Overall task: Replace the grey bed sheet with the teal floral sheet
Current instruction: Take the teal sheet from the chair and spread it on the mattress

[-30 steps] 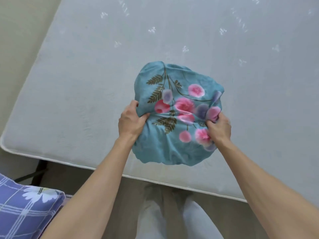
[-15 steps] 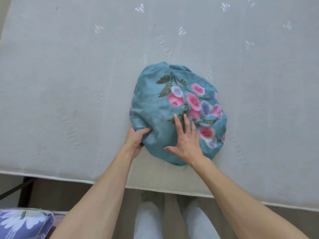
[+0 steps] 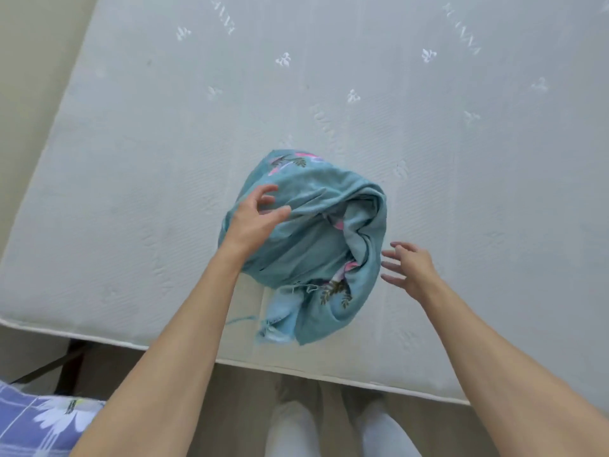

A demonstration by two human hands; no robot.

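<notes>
The teal floral sheet (image 3: 316,245) lies bundled on the bare pale mattress (image 3: 164,153), near its front edge. The bundle is turned mostly plain side up, with a frayed corner hanging loose toward me. My left hand (image 3: 253,219) rests on the bundle's left top with fingers spread, holding nothing. My right hand (image 3: 408,265) hovers just right of the bundle, fingers apart, not touching it as far as I can tell. No grey sheet is in view.
A purple checked pillow with a white daisy print (image 3: 43,420) lies at the bottom left. A dark bed frame leg (image 3: 66,361) shows under the mattress edge. My legs (image 3: 333,427) stand on the wooden floor against the mattress front edge.
The bundle has been set down on the mattress and rolled over, floral side now mostly under. Both hands let go of it; the right moved off to the right side.
</notes>
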